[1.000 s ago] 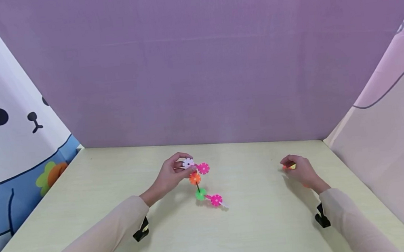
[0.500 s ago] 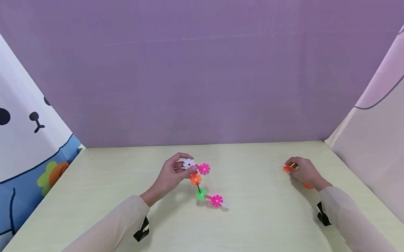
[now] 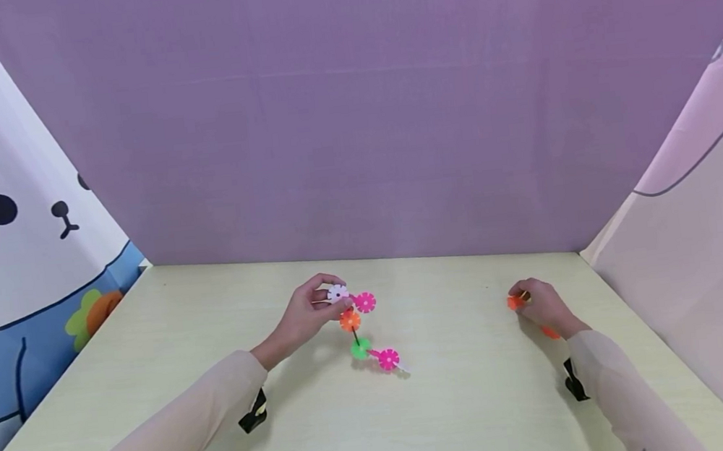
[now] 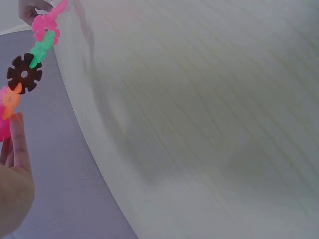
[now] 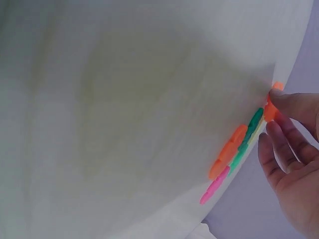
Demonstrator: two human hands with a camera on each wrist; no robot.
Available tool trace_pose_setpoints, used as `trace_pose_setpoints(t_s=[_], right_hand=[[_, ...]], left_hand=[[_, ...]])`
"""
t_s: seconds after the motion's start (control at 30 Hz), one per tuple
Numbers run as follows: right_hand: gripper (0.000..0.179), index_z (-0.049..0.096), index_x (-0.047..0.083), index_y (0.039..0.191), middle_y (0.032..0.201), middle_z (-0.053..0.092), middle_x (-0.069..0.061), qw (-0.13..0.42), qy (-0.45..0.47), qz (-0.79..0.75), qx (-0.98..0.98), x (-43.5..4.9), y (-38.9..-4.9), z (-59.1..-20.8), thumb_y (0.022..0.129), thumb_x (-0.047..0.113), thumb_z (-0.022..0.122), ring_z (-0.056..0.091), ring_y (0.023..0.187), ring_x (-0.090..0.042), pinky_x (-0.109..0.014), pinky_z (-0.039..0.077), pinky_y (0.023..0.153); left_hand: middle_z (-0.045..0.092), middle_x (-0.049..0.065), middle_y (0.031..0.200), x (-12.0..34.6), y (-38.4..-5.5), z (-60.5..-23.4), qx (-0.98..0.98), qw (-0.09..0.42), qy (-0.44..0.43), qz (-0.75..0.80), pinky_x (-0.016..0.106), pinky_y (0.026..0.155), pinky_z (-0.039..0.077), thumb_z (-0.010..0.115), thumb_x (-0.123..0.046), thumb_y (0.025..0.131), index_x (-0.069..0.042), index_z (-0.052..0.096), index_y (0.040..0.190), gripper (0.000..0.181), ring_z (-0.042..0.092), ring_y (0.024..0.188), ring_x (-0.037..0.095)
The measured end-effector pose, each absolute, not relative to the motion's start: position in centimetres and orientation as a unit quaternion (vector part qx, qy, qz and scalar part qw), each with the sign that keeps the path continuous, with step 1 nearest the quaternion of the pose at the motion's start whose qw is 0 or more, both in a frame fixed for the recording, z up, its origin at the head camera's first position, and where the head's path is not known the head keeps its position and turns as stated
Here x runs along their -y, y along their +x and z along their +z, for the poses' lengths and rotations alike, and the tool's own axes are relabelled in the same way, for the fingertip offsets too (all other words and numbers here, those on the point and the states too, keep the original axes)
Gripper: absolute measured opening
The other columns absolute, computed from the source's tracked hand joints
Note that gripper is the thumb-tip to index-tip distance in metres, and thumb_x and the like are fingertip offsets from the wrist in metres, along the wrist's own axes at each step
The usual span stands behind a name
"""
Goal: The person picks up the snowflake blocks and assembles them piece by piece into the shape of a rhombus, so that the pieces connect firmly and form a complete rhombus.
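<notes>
My left hand (image 3: 305, 314) holds a chain of flower-shaped interlocking discs, pinching it at its far end by a white disc (image 3: 337, 293). From there hang an orange disc (image 3: 349, 319), a dark brown disc (image 4: 24, 74), a green disc (image 3: 361, 348) and a pink disc (image 3: 388, 359), with a white one at the tip. Another pink disc (image 3: 365, 302) sticks out to the right. On the right, my right hand (image 3: 542, 306) pinches a loose orange disc (image 5: 270, 110) between thumb and fingers, close to the table.
Beside the right hand, a second orange disc (image 5: 229, 152), green discs (image 5: 253, 124) and a pink disc (image 5: 214, 185) lie on the table (image 3: 457, 405); the head view mostly hides them. A purple panel (image 3: 350, 110) stands at the table's back, with printed cloths at both sides.
My right hand has shifted slightly right; more of the orange disc at its fingertips and the one under its wrist shows. My left hand and the chain have hardly moved.
</notes>
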State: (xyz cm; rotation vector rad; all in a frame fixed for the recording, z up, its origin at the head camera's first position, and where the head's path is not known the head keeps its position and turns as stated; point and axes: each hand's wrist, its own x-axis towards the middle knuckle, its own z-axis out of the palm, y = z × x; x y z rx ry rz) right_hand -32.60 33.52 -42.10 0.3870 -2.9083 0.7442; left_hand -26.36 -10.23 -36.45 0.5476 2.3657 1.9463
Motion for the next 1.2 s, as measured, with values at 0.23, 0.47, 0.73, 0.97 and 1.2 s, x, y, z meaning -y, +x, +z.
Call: trace_pose_setpoints(t_s=[0.23,0.47,0.73,0.97,1.2], right_hand=[[0.027,0.063,-0.005,0.093,0.086,0.056,-0.016,0.066,0.130,0.228,0.963,-33.6,-32.6,-41.6,0.069,-0.016,0.059,0.052,0.077,-0.026,-0.037,0.047,0.068],[0.019,0.064,-0.002,0.086,0.081,0.062,-0.012,0.058,0.137,0.239,0.960,-33.9,-32.3,-40.9,0.073,-0.013,0.056,0.054,0.072,-0.021,-0.030,0.046,0.063],[0.014,0.063,0.000,0.085,0.079,0.064,-0.011,0.093,0.151,0.268,0.947,-33.6,-31.9,-40.3,0.075,-0.010,0.060,0.057,0.071,-0.017,-0.023,0.047,0.061],[0.012,0.064,0.001,0.086,0.081,0.067,-0.011,0.123,0.158,0.295,0.934,-31.9,-31.2,-39.6,0.076,-0.005,0.064,0.061,0.071,-0.016,-0.019,0.048,0.058],[0.012,0.064,0.002,0.082,0.077,0.067,-0.011,0.140,0.180,0.343,0.911,-29.5,-30.4,-39.9,0.074,-0.007,0.066,0.062,0.067,-0.009,-0.020,0.049,0.058]], left_hand=[[0.066,0.019,0.096,10.6,-27.5,-37.9,-0.758,0.012,0.173,0.629,0.034,0.073,0.055,0.069,-0.013,0.081,-0.008,0.053,0.112,0.035,0.065,0.081,0.021],[0.066,0.021,0.097,10.6,-27.1,-37.5,-0.758,0.011,0.173,0.629,0.031,0.072,0.055,0.069,-0.013,0.081,-0.006,0.053,0.112,0.036,0.066,0.081,0.022],[0.066,0.021,0.097,10.8,-27.4,-37.7,-0.757,0.007,0.175,0.630,0.031,0.070,0.056,0.068,-0.013,0.081,-0.001,0.050,0.114,0.040,0.067,0.080,0.021],[0.066,0.020,0.097,10.8,-27.4,-37.8,-0.754,0.008,0.172,0.634,0.032,0.069,0.056,0.068,-0.013,0.081,0.001,0.049,0.115,0.042,0.067,0.080,0.020],[0.066,0.022,0.097,10.9,-27.4,-37.7,-0.748,0.008,0.177,0.640,0.034,0.068,0.056,0.068,-0.011,0.081,0.000,0.050,0.114,0.039,0.067,0.079,0.019]])
